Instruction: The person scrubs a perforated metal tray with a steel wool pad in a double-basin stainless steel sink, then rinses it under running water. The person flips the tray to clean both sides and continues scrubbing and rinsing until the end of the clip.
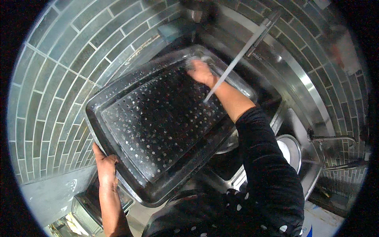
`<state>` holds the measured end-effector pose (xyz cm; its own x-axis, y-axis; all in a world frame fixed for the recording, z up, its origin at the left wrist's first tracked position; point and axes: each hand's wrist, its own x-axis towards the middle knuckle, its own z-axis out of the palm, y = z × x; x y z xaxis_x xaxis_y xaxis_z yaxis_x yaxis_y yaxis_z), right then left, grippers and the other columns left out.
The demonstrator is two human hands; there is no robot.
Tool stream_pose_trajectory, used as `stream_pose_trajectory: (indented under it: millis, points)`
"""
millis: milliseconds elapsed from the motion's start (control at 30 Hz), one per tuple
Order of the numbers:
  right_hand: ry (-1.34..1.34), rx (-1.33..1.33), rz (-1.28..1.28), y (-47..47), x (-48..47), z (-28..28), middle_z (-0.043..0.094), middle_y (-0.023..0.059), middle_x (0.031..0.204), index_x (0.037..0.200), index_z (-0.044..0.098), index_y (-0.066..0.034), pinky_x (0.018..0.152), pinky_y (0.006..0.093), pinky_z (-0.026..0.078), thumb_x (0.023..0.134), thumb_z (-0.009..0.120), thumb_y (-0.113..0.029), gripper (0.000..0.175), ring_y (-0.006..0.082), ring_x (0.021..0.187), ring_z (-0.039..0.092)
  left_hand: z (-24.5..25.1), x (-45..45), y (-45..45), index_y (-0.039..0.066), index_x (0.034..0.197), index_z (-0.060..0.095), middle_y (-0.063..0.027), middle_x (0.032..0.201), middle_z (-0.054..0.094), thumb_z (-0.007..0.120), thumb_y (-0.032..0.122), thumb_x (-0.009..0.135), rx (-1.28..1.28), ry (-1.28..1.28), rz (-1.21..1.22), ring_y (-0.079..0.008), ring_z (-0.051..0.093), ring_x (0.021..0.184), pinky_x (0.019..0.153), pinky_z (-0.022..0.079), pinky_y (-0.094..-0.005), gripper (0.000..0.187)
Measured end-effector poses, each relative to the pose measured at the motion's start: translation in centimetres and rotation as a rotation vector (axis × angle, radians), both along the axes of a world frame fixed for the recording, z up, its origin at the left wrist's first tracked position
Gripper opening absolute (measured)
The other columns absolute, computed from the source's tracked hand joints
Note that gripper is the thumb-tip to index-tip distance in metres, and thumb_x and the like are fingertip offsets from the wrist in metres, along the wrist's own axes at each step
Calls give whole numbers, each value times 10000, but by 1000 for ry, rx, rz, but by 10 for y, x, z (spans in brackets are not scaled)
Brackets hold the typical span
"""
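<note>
A large dark metal tray [165, 118] with a perforated, wet base is tilted over the sink. My left hand [107, 166] grips its near left rim, with the thumb on the inner side. At the far end of the tray, my right hand [201, 71] presses what looks like a grey scrubber [191, 62] against the inner corner; motion blurs it. From the faucet [270, 20] a stream of water [231, 66] falls onto the tray, passing just in front of my right wrist.
Beneath the tray is a stainless steel sink [276, 118], partly hidden. A round metal bowl [293, 148] sits to the right, near a second faucet [331, 138]. Tiled walls [65, 89] enclose both sides. A ribbed container [86, 214] is at lower left.
</note>
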<state>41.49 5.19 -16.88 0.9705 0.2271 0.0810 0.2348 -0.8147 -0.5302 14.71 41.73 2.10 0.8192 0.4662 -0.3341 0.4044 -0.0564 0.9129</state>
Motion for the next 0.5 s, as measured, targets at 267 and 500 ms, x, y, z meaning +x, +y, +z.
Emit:
stream_pose_trajectory:
  millis: [267,500]
  points:
    - [-116,-377,-92,-32,-3,1,562,230,1076,1035,577,-17,865,473,436,851,555,-359,389,405,1014,530,0,8,13,40,1392,298,-75,1134,524,399,-135,648,57,-27,-46,-176,519,857,689,436,-243,771]
    - [88,-90,-185,-73,-88,67,531,218,1155,1072,593,-53,926,427,451,822,616,-343,383,404,1112,506,5,28,36,44,1345,353,-56,970,556,419,-101,621,72,10,-141,-152,502,718,628,417,-247,742]
